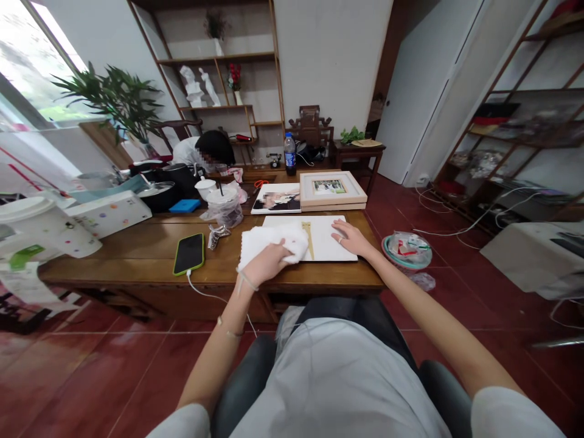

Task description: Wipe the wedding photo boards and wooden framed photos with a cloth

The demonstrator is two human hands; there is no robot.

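Two hands rest on a white board (326, 243). The left hand (264, 263) grips a white cloth (274, 239); the right hand (351, 237) lies flat, fingers spread, holding nothing.

I count one white cloth (274, 242) under my left hand (264, 264), one white board (328, 238) under my right hand (351, 237). Two hands of mine, one other person (207, 151) across the desk. One phone (189, 253), green case, one cable plugged in. One wooden desk (137, 255). Two picture frames stacked (332, 190), one loose photo print (277, 199). One soda bottle (290, 154). One lidded plastic cup with straw (223, 204). One potted plant (116, 97). Two white statuettes on the shelf (201, 86). One bin on the floor (407, 250).
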